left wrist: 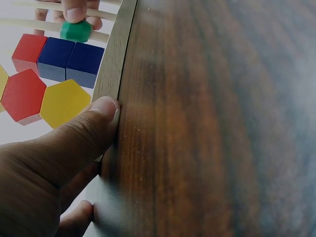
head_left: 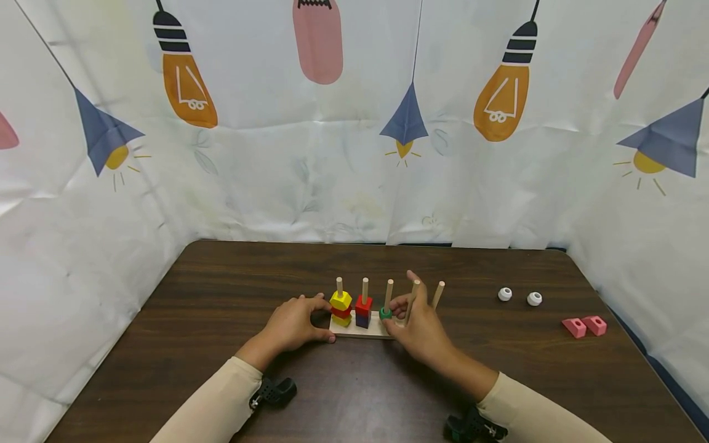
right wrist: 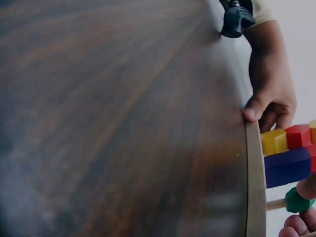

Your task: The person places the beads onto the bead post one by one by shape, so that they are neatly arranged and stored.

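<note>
Green ring (head_left: 385, 313) sat low on the middle peg, pinched by the right hand (head_left: 418, 329), while the left hand (head_left: 293, 325) gripped the wooden base (head_left: 360, 332); seemingly seating it, release next.

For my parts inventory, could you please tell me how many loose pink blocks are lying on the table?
2: the left pink block and right pink block lie side by side near the table's right edge.
</note>
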`<control>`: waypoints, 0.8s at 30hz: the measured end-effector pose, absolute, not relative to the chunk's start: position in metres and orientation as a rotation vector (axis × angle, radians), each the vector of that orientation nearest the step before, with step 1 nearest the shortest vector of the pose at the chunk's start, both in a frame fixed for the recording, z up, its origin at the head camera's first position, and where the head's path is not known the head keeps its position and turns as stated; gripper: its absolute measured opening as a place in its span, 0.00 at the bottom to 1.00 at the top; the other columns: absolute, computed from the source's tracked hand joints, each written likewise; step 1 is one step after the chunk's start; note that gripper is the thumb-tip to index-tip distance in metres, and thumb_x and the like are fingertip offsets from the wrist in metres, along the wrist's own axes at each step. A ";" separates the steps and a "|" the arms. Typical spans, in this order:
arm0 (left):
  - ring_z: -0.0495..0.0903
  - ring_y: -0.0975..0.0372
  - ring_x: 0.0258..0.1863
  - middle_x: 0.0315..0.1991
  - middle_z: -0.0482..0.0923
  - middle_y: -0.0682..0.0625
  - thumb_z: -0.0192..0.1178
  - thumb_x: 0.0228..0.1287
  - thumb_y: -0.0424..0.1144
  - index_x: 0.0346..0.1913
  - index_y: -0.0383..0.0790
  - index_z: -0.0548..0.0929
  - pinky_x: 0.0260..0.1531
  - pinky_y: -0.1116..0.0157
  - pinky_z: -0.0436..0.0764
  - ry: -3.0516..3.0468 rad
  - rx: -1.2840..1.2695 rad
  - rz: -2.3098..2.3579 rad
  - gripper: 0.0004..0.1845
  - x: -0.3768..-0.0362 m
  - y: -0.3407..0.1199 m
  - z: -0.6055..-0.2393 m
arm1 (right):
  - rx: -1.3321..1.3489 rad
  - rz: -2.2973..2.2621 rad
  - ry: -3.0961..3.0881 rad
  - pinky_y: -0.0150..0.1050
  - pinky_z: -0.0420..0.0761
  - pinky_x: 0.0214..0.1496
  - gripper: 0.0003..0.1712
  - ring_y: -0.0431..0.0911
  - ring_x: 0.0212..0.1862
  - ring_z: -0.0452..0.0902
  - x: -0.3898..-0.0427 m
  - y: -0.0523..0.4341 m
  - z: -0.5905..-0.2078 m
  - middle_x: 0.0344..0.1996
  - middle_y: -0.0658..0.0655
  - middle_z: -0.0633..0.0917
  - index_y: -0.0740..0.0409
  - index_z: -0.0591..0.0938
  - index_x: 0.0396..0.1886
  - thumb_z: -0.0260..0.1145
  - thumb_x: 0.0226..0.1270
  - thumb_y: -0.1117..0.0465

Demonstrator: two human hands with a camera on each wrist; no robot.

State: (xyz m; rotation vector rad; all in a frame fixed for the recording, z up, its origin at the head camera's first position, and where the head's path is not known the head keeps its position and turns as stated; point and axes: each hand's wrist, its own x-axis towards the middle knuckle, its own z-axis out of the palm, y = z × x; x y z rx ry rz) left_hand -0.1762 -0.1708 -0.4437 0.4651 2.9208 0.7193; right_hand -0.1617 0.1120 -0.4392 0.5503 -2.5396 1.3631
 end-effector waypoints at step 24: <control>0.67 0.33 0.69 0.70 0.72 0.42 0.80 0.49 0.55 0.57 0.52 0.88 0.64 0.35 0.67 2.919 0.454 0.709 0.30 -0.176 -0.171 -0.443 | 0.628 1.407 -2.660 0.47 0.83 0.55 0.62 0.50 0.51 0.84 -0.157 0.122 -0.450 0.53 0.56 0.85 0.62 0.45 0.80 0.79 0.57 0.69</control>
